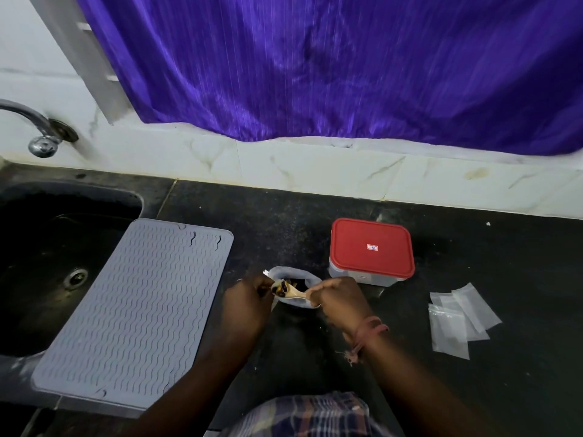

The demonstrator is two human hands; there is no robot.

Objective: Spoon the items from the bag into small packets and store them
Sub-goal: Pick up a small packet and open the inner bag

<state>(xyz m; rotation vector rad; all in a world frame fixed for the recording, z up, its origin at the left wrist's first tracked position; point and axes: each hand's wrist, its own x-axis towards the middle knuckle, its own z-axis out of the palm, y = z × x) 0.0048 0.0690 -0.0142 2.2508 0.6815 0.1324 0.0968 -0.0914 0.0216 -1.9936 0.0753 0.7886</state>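
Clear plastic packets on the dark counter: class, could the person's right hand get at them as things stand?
Probably not at once: the clear plastic packets lie unobstructed beside the right hand, but its fingers grip the pale spoon.

the black stone counter (pixel 473 241) carries a red-lidded container (pixel 371 250). left of the container: an open grey bag (pixel 285 274), then a grey ribbed mat (pixel 138 307). right of it: clear small packets (pixel 459 318).

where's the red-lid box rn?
Head view, right of centre on the dark counter: the red-lid box sits just behind and right of the bag, with the empty packets lying nearer the camera to its right.
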